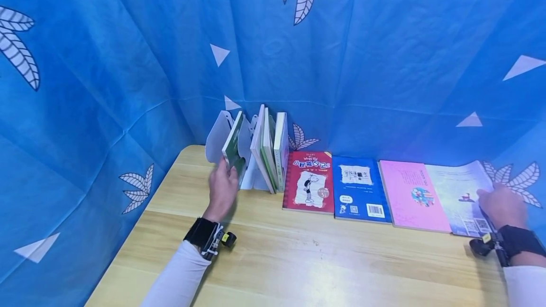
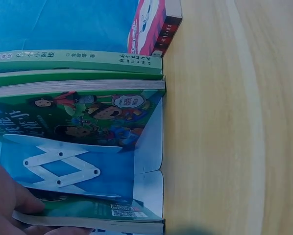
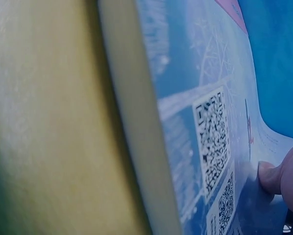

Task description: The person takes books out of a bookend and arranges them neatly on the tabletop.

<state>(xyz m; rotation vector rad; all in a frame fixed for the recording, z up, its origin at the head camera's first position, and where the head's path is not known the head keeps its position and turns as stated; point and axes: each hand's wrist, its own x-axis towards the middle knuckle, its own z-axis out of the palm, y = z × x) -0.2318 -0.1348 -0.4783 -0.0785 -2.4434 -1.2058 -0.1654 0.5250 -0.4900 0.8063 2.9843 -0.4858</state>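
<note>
My left hand (image 1: 222,187) grips the lower front edge of a thin green book (image 1: 232,146), which stands tilted in a white expandable bookend (image 1: 216,139). In the left wrist view the thumb lies on the cover of this green book (image 2: 92,209), and the bookend's crossed bars (image 2: 61,169) show beside it. At the far right, my right hand (image 1: 505,206) pinches the right edge of a pale blue-violet book (image 1: 458,193) lying on the table. Its thumb (image 3: 270,177) presses the cover near two QR codes; the fingers beneath are hidden.
Several upright books (image 1: 268,150) lean in the bookend's right part. Flat in a row beside them lie a red book (image 1: 309,203), a blue book (image 1: 362,198) and a pink book (image 1: 409,212). A blue patterned curtain (image 1: 298,70) hangs behind the wooden table (image 1: 298,259).
</note>
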